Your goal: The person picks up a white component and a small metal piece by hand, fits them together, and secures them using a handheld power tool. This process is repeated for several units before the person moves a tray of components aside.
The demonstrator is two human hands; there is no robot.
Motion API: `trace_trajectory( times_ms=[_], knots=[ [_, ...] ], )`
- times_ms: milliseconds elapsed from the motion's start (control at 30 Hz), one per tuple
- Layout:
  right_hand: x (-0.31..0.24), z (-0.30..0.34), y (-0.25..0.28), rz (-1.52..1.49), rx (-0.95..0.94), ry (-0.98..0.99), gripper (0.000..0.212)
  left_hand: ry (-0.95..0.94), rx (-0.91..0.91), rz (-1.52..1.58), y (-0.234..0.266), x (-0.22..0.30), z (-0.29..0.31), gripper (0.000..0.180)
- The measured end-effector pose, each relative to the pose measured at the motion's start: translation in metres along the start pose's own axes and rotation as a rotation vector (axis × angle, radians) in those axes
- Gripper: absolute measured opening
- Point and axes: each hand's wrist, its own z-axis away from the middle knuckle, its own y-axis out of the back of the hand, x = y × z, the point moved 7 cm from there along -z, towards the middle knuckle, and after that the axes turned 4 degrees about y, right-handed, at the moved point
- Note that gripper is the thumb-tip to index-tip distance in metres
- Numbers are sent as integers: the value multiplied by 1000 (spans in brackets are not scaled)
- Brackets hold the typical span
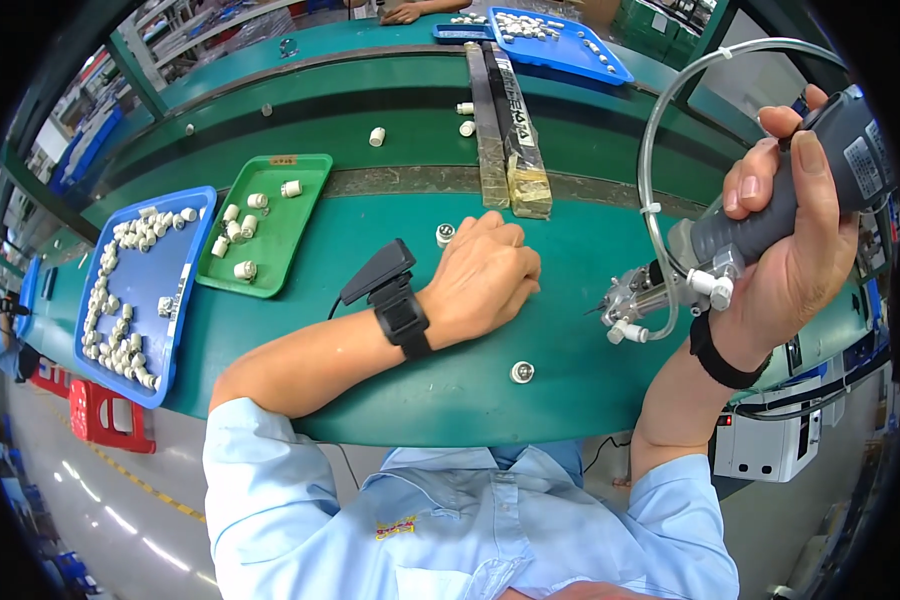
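My right hand (795, 215) is wrapped round a dark grey power screwdriver (750, 210), raised over the right side of the bench. Its clear nozzle (635, 300) with white fittings points left, and a clear hose loops above it. My left hand (482, 275) rests on the green bench, back up, fingers curled under; what they hold, if anything, is hidden. At its upper left edge stands a small round white part (445, 234) with a metal-coloured centre; I cannot tell whether the fingers touch it. Another such part (522, 372) stands alone nearer my body.
Left of my forearm lie a green tray (295, 225) with several white parts and a blue tray (155, 265) with many more. Taped bars (490, 140) run away from me across the bench. Beyond them are another blue tray (610, 70) and another person's hand (403, 13).
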Motion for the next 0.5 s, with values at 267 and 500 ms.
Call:
trace_trajectory(
  times_ms=[267,500],
  knots=[
    [-1,-20,48,391,82,46,42,-79,-38,-198,-28,-29,-53,6],
    [6,-24,64,508,118,9,46,347,-119,-248,-1,-152,-128,14]
  ],
)
